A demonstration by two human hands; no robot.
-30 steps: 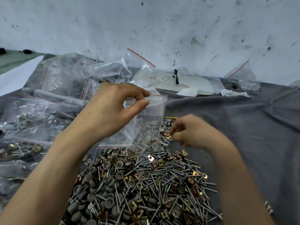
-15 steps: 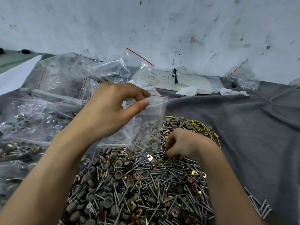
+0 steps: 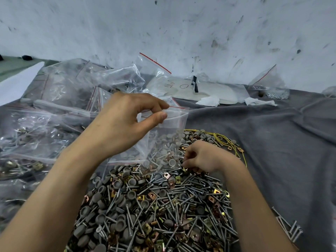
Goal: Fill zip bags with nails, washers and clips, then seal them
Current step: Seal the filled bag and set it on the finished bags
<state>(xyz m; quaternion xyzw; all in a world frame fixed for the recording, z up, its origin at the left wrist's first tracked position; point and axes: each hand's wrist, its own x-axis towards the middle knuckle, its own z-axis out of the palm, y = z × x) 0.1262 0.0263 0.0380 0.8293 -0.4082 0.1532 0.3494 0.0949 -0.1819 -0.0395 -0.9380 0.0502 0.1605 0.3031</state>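
My left hand (image 3: 125, 124) pinches the top edge of a small clear zip bag (image 3: 171, 135) with a red line along its mouth, holding it upright over the pile. Inside the bag lie a few nails and grey washers near the bottom. Right of the bag, my right hand (image 3: 200, 157) is down on the pile of nails, grey washers and brass clips (image 3: 154, 206), its fingers curled and pinching into small pieces; what it holds is hidden under the fingers.
Filled and empty zip bags (image 3: 54, 113) are heaped on the left of the grey cloth (image 3: 272, 142). A yellow wire (image 3: 225, 140) loops at the pile's far edge. White paper and tissue (image 3: 209, 91) lie by the wall, and loose nails (image 3: 289, 228) at right.
My right hand dropped from beside the bag onto the pile and has stayed there picking. My left hand and the bag have barely moved.
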